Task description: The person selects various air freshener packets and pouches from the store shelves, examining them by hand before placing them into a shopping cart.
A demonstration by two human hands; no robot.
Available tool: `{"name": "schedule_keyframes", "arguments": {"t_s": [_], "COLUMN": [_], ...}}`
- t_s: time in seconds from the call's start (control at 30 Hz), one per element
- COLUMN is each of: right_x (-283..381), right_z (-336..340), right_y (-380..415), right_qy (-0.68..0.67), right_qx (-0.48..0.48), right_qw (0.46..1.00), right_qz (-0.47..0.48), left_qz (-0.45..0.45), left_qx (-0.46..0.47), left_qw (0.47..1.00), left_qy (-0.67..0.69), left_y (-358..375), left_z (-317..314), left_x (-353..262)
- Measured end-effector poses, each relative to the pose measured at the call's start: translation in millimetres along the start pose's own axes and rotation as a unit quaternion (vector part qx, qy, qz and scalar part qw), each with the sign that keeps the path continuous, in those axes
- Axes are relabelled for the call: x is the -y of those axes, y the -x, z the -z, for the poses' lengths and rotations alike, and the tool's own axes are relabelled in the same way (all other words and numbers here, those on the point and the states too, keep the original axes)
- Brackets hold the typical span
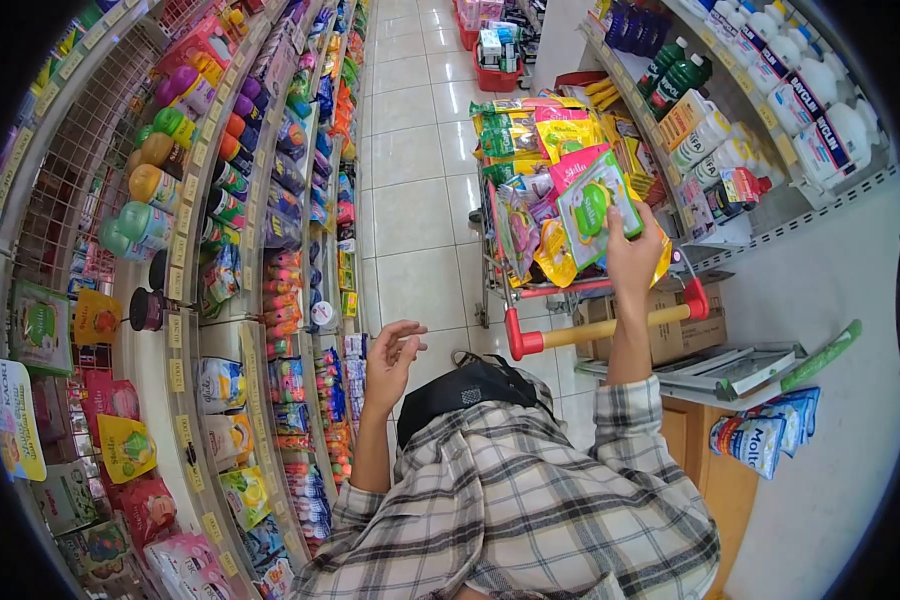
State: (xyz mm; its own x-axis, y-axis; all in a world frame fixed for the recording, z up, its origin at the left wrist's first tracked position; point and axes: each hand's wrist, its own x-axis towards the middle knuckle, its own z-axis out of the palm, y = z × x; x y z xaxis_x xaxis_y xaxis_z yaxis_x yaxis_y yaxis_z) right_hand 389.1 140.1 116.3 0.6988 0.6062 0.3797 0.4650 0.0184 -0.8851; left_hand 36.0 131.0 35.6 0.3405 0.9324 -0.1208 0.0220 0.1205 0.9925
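My right hand (637, 245) is closed on a green and white packet (592, 208), holding it above the loaded shopping cart. Beneath and around that packet, the cart (610, 328) is heaped with yellow, pink and green packets (568, 135). My left hand (393, 358) is raised between the shelves and my body, its fingers apart and nothing in it. A black bag (475, 392) lies against my front, just right of my left hand.
Stocked shelves (185, 240) run along the left, with hanging packets (127, 447) at the near end. Bottles stand on a right-hand shelf (770, 118). Red baskets (497, 78) sit farther down the tiled aisle (415, 190). Cardboard boxes (670, 338) are behind the cart handle.
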Motion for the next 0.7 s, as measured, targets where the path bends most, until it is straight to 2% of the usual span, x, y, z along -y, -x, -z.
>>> {"name": "schedule_keyframes", "arguments": {"t_s": [0.07, 0.17, 0.2, 0.3, 0.43, 0.6, 0.7], "right_x": [-8, -16, -8, -17, -16, -71, -64], "right_z": [-17, -40, -44, -54, -62, -85, -89], "right_y": [-11, -17, -16, -18, -19, -6, 0], "right_qy": [0.034, 0.109, 0.145, 0.164, 0.157, 0.227, 0.268], "right_qx": [0.003, 0.079, 0.066, 0.085, 0.145, 0.236, 0.257], "right_qw": [0.999, 0.991, 0.987, 0.982, 0.977, 0.945, 0.928], "right_qz": [0.02, -0.011, 0.015, 0.036, -0.009, 0.024, 0.015], "left_qz": [0.015, 0.027, 0.029, 0.035, 0.04, 0.047, 0.052], "left_qx": [-0.008, -0.016, -0.02, -0.038, -0.068, -0.089, -0.106], "left_qw": [1.0, 0.999, 0.999, 0.999, 0.997, 0.995, 0.993], "left_qy": [0.003, 0.009, 0.007, 0.001, 0.003, -0.007, -0.001], "left_y": [2, 1, 2, 3, 7, 14, 22], "left_z": [-2, -4, -5, -4, 1, 6, 9], "left_x": [5, 15, 16, 17, 13, 13, 16]}}
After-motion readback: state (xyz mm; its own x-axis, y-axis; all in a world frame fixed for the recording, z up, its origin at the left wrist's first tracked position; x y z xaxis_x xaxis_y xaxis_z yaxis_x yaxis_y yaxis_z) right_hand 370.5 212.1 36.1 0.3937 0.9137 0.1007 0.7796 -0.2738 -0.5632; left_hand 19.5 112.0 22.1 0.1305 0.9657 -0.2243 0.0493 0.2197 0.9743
